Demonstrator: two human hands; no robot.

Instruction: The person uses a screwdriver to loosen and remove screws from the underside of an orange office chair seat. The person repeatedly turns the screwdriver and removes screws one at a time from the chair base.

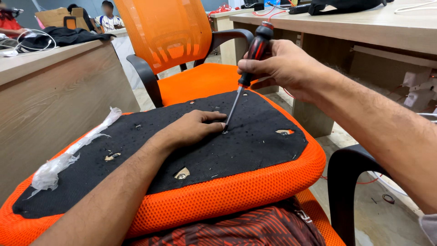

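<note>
An orange chair seat cushion [227,196] lies upside down across my lap, its black fabric underside [255,141] facing up with several mounting holes. My right hand [284,66] grips a screwdriver with a red and black handle [257,48]; its metal shaft slants down to a point on the fabric near the middle. My left hand [195,127] rests flat on the black fabric, fingertips touching the spot where the screwdriver tip lands.
An orange mesh office chair [173,41] with black armrests stands just ahead. Wooden desks sit at left [54,95] and right [364,27]. A crumpled clear plastic strip [68,155] lies on the cushion's left edge. A black armrest [350,182] is at lower right. People sit far back.
</note>
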